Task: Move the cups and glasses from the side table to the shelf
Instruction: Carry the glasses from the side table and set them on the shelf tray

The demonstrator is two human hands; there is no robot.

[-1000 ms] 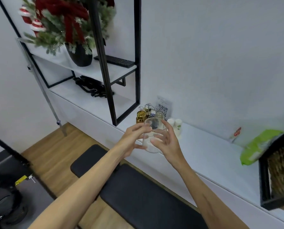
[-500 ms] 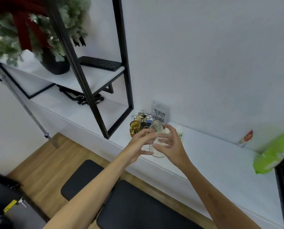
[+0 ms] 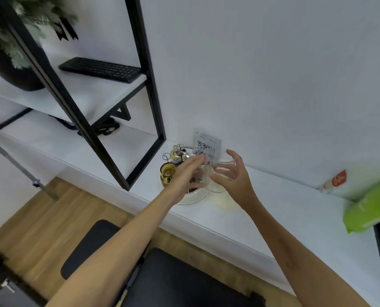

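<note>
The left hand (image 3: 185, 176) has its grip around a clear glass (image 3: 203, 176); the right hand (image 3: 231, 173) is open beside it. The glass could bump the gold cup (image 3: 168, 171) and tip it.

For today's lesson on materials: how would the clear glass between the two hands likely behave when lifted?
The clear glass looks rigid and thin-walled, so probably fragile. Its smooth sides may be slippery, which could explain why the left hand and right hand both flank it. It seems empty, so likely light.

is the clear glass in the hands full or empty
Empty, as far as shows: the clear glass between the left hand and right hand is see-through, though blurred.
</note>
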